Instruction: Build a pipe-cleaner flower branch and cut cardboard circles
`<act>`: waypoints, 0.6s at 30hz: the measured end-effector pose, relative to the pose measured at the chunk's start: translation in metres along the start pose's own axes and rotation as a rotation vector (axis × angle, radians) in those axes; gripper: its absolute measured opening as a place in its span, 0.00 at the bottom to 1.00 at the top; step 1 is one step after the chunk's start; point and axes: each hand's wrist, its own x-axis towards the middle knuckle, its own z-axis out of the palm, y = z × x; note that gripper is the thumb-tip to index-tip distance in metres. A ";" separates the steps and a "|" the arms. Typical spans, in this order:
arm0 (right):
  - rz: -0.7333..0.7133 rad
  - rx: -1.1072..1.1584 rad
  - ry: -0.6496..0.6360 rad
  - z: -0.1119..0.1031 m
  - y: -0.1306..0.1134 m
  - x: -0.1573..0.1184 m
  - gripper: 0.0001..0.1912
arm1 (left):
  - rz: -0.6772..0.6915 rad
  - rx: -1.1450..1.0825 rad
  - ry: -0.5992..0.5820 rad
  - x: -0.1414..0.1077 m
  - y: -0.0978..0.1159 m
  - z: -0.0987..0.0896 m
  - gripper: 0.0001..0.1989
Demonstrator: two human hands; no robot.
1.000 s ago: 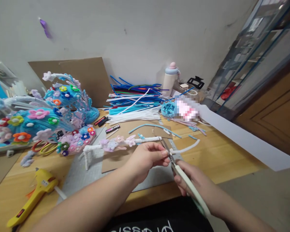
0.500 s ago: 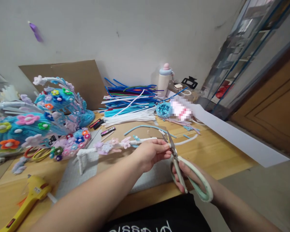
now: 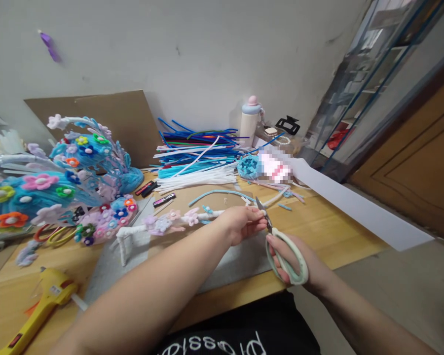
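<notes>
My right hand (image 3: 286,256) is closed round the pale green handles of a pair of scissors (image 3: 296,268). The scissor blades are nearly together and lie right at the fingertips of my left hand (image 3: 244,224). Those fingers pinch a white pipe cleaner (image 3: 276,198), whose free end sticks out beyond the blades to the upper right; its pinched part is mostly hidden. Behind my left wrist lies a white-wrapped bent stem (image 3: 133,230) with pastel flowers (image 3: 163,224) along it. A light blue pipe cleaner (image 3: 214,192) rests on the cardboard beyond my left hand.
Bundles of coloured pipe cleaners (image 3: 196,170) lie by the wall, near a bottle (image 3: 248,123). Fuzzy flower arrangements (image 3: 40,197) crowd the left side. A yellow glue gun (image 3: 54,291) lies front left. A white sheet (image 3: 362,207) extends past the right table edge.
The scissors have closed from open blades, and their handles have come together. The white pipe cleaner's free end now points further up. My left hand has shifted slightly right and up.
</notes>
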 end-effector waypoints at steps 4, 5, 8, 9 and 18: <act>-0.034 0.018 0.041 -0.009 0.001 0.010 0.23 | 0.058 0.000 -0.029 -0.005 -0.001 -0.005 0.10; -0.044 -0.009 0.069 -0.014 0.002 0.015 0.22 | 0.089 0.000 -0.044 -0.011 -0.002 -0.008 0.09; -0.067 -0.294 0.170 -0.033 0.003 0.028 0.21 | 0.178 0.004 -0.102 -0.042 -0.008 -0.024 0.07; -0.083 -0.439 0.208 -0.039 0.003 0.033 0.20 | 0.205 0.020 -0.126 -0.055 -0.011 -0.031 0.08; -0.050 -1.072 0.455 -0.059 0.009 0.065 0.20 | 0.504 0.266 -0.001 -0.164 -0.036 -0.093 0.07</act>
